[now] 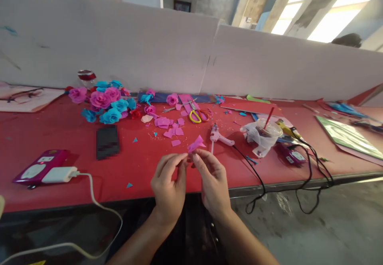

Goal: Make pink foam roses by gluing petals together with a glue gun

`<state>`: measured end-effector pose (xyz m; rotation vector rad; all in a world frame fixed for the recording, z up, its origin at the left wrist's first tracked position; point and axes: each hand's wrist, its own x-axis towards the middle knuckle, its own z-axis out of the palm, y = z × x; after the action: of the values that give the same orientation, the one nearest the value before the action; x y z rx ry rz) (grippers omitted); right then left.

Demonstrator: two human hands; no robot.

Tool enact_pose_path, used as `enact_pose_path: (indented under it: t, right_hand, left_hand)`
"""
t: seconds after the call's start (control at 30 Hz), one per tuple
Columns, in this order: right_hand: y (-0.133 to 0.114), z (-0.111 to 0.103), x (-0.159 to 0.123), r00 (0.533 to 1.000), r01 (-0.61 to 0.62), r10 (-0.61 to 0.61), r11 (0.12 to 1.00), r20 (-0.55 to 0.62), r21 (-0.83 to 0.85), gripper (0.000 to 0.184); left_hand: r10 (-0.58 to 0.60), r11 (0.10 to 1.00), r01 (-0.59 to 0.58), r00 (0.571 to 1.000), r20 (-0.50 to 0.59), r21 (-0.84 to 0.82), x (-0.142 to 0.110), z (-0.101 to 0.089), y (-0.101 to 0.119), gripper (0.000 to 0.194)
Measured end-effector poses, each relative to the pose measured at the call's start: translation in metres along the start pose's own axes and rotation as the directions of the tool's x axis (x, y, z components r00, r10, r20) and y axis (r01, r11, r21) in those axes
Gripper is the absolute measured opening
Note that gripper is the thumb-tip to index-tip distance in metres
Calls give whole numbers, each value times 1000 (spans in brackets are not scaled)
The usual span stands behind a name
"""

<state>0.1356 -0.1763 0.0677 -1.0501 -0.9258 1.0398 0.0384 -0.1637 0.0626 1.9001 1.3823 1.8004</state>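
Observation:
Both hands meet over the table's front part at a small pink paper piece [196, 144], which looks folded or pinched at its base. My right hand [213, 179] is closed on it between thumb and fingers. My left hand [170, 181] pinches at its lower end, fingertips almost touching those of the right; what exactly they grip is hidden. Just beyond lie loose pink paper petals [176, 132]. A white and pink glue gun [220, 136] rests to the right of them. Scissors with yellow and orange handles [196, 116] lie behind the petals.
Pink, blue and red paper roses [109, 101] are heaped at the back left, near a jar [87, 77]. A black phone [107, 142] and a purple power strip [44, 166] lie left. To the right are a bagged drink cup [265, 131], another purple strip [291, 154] and dangling black cords [311, 173].

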Motion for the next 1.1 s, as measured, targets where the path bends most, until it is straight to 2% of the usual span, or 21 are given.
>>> enact_pose_path:
  t: [0.07, 0.13, 0.17, 0.23, 0.33, 0.4, 0.5, 0.57, 0.7, 0.9, 1.1]
  right_hand:
    - [1, 6, 2, 996, -17, 29, 990, -85, 138, 15]
    - [0, 6, 7, 994, -50, 69, 978, -88, 203, 14]
    - [0, 4, 9, 993, -70, 88, 974, -73, 218, 14]
    - [0, -1, 11, 993, -100, 111, 969, -35, 228, 14]
    - [2, -8, 13, 989, -150, 150, 956, 22, 253, 14]
    - [4, -11, 14, 979, -203, 187, 935, 82, 290, 14]
    - [4, -13, 15, 962, -263, 222, 912, 158, 314, 13]
    - [3, -12, 15, 960, -263, 218, 916, 173, 304, 12]
    - [2, -11, 14, 962, -242, 190, 926, 197, 289, 11]
    - [3, -9, 15, 961, -242, 181, 918, 210, 315, 14]
    - [3, -7, 14, 955, -264, 194, 902, 226, 342, 14]
  left_hand:
    - [41, 999, -41, 999, 5, -11, -6, 2, 4, 15]
    - [29, 999, -28, 1000, 12, -40, -13, 2, 5, 14]
    - [-16, 997, 19, 999, 28, -79, -15, 1, 5, 13]
    - [-179, 961, 192, 981, 81, -199, -16, -2, 3, 12]
    - [-425, 810, 470, 883, 201, -350, -5, -6, -2, 15]
    - [-476, 729, 571, 820, 319, -378, 7, -9, -6, 15]
    - [-483, 617, 672, 734, 477, -409, 24, -10, -12, 11]
    - [-480, 587, 698, 708, 518, -410, 30, -11, -14, 10]
    - [-470, 557, 721, 683, 559, -412, 31, -11, -14, 10]
    - [-473, 495, 752, 654, 591, -436, 33, -12, -10, 11]
    - [-482, 477, 765, 639, 600, -432, 34, -14, -12, 12]
